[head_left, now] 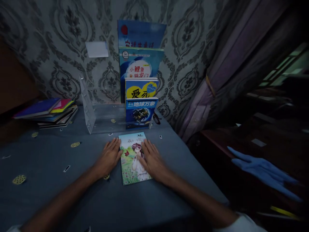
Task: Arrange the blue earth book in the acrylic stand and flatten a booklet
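Note:
A thin paperback book [131, 164] with a drawn figure and flowers on its cover lies flat on the blue-grey tablecloth in front of me. Beside its left edge rests my left hand [109, 156], fingers stretched out and the tips at the edge. My right hand [153, 161] lies spread over the right side of the cover. Just behind the book stands a clear acrylic rack [87, 106], tiered like steps. Its right side holds several upright books, with a blue earth book [141, 112] in front.
A pile of books [55, 111] lies at the table's left rear. Dark glasses [156, 118] sit beside the rack. A white card [97, 49] shows against the patterned wall. Right of the table hang tied curtains [198, 100], and a blue glove [263, 170] lies on a dark surface.

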`<state>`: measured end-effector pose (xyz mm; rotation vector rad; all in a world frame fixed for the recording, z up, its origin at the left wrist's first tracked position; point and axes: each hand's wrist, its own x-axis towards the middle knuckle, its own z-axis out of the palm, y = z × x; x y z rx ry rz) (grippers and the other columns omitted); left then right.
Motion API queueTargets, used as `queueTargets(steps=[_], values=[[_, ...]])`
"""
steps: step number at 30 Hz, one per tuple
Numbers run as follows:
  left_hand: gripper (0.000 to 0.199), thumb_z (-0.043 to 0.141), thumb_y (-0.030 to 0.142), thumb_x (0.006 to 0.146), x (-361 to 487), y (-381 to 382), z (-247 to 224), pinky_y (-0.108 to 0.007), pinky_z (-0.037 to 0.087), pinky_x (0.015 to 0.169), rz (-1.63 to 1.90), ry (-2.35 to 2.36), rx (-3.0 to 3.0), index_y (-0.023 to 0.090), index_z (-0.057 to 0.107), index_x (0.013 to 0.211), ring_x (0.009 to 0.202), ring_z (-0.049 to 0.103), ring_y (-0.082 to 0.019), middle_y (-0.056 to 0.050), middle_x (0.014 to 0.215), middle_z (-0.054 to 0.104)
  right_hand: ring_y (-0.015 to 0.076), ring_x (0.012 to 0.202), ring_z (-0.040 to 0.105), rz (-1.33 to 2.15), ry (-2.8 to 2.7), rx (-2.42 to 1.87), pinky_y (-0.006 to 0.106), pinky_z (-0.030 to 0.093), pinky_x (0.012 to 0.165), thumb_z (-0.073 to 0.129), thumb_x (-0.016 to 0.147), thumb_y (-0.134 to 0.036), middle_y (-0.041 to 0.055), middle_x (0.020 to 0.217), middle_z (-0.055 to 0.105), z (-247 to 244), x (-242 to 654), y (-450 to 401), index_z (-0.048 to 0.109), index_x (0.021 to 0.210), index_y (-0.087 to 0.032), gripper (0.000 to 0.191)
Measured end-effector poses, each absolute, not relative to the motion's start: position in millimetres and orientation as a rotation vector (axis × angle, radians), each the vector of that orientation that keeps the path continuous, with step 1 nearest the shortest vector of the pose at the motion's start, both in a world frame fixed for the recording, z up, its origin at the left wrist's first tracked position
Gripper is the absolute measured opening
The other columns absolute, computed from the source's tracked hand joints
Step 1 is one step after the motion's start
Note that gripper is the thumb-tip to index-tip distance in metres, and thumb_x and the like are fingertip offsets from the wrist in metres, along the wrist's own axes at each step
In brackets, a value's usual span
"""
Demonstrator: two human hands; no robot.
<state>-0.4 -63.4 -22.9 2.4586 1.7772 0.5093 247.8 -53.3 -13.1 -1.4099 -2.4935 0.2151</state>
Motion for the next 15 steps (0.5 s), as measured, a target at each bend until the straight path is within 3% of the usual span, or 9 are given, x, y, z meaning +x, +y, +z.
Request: queueTargets(steps=[7,15], values=[[0.061,0.034,0.045,0.103,25.2,-73.6,-20.5,-0.05,0.032,0.122,0.621,1.853,2.271,0.005,0.045,0.147,0.149,0.037,-0.031,-0.023,0.155,0.046,0.0396,0.153,0.021,0.214,-2.485,-1.471,0.058,0.026,0.124,0.039,0.103,-0.05,0.0225,0.164,0.028,-5.0,241.5,-83.9,0.038,0.155,-0.003,0.07],[0.059,0.037,0.049,0.101,35.0,-70.9,-26.6,-0.053,0.04,0.117,0.891,1.837,2.025,0.012,0.049,0.146,0.143,0.047,-0.032,-0.019,0.149,0.054,0.0424,0.153,0.019,0.231,-2.432,-1.484,0.065,0.026,0.121,0.041,0.102,-0.051,0.0227,0.164,0.03,-3.5,235.4,-95.3,0.038,0.155,-0.007,0.069]])
